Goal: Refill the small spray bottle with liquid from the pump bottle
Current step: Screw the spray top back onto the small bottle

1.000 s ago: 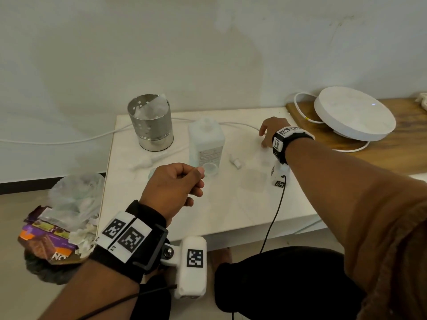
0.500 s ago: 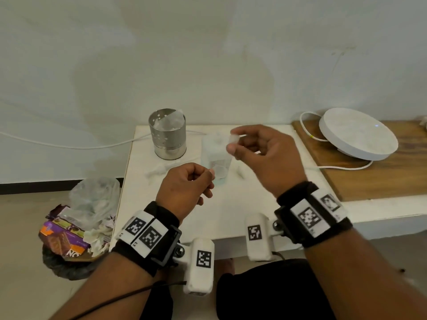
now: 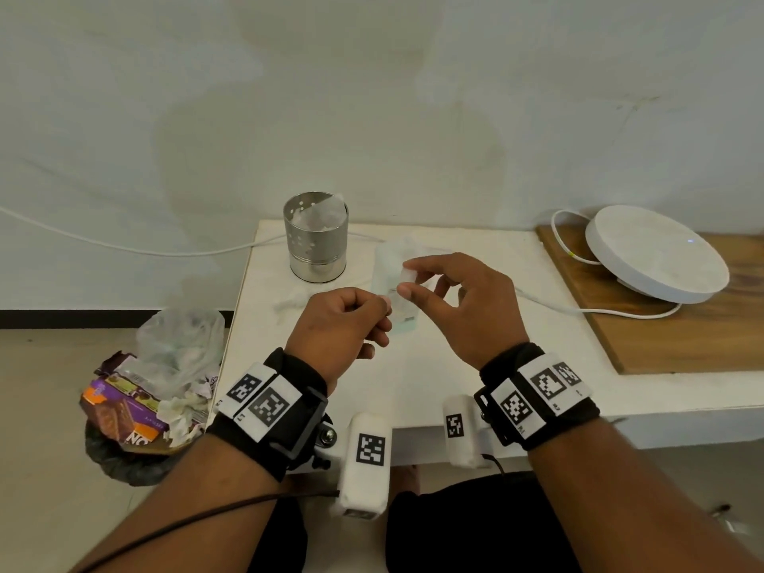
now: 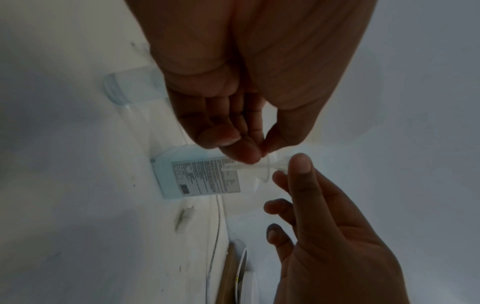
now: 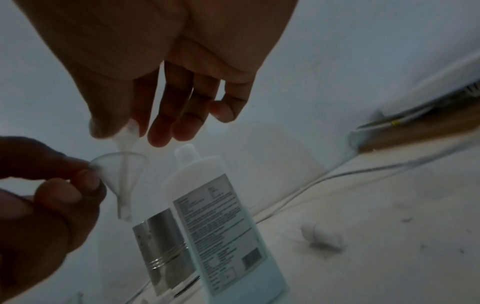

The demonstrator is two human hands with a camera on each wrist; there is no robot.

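Left hand (image 5: 39, 185) pinching the rim of a small clear funnel (image 5: 120, 170), right hand (image 5: 161, 86) pinching a small clear piece (image 5: 127, 133) whose thin tube runs down through the funnel's spout; hard to tell whether spray-head dip tube or something else. Best kept slow and plumb, funnel held level, tube slid straight to avoid snagging. Pump bottle (image 5: 221, 222) standing uncapped on the counter (image 3: 413, 386) behind both hands, beside a steel cup (image 3: 316, 237); small spray bottle's body not clearly seen.
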